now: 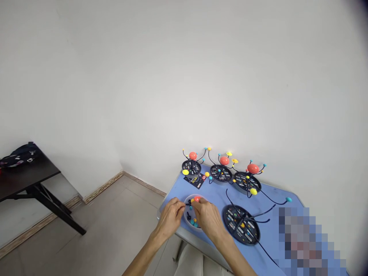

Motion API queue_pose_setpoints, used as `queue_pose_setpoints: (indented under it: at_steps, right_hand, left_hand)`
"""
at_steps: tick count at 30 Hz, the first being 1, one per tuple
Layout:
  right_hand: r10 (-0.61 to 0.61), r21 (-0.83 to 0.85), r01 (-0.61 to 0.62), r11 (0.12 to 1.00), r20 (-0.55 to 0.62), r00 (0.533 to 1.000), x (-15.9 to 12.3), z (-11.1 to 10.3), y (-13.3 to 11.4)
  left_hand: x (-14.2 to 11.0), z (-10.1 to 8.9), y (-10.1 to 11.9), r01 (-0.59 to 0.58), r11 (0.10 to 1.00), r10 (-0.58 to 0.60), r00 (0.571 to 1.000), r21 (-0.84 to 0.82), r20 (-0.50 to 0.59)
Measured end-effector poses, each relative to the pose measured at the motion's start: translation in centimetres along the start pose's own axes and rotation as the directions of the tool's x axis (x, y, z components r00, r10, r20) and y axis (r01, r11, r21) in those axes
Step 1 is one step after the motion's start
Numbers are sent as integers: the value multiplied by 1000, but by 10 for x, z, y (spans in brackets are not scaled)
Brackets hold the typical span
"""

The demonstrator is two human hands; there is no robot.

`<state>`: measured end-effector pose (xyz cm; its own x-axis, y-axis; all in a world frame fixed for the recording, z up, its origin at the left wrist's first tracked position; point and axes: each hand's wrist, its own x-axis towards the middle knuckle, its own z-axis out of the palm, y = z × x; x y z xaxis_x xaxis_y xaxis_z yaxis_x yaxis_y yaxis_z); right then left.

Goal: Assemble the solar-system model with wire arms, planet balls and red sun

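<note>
Over a round clear tub [185, 220] of small parts, my two hands are close together with the fingers pinched. My left hand [170, 215] grips a small black piece [187, 204] at the tub's left rim. Above the right side of the tub, my right hand [209, 215] is closed; what its fingertips hold is hidden. In the tub lie a red ball [197, 198], several blue and yellow beads and black bits. To the right, a round black printed base [241, 234] has bare curved black rods fanning out from it, without balls.
Along the wall stand a left planet model [191, 167], a middle one [220, 173] and a right one [247, 182], their rods reaching outward. A dark printed card [198, 181] lies near the left model. A black table [43, 168] stands far left. The blue table's right corner is pixelated.
</note>
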<state>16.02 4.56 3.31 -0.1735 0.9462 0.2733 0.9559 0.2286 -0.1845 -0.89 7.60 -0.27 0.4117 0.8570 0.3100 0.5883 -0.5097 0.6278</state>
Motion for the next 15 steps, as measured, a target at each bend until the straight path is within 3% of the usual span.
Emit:
queue_pose_setpoints:
  at_steps: [4, 8, 15]
  right_hand:
    - [-3, -128, 30, 991, 207, 978, 26, 13, -10]
    - [-8, -186, 74, 980, 334, 943, 32, 19, -17]
    - [-13, -105, 47, 993, 305, 952, 25, 10, -9]
  left_hand:
    - [-8, 4, 0, 18, 1000, -19, 999, 25, 29]
    - [-10, 4, 1, 36, 998, -38, 998, 49, 46]
    - [-10, 5, 0, 34, 992, -39, 999, 118, 34]
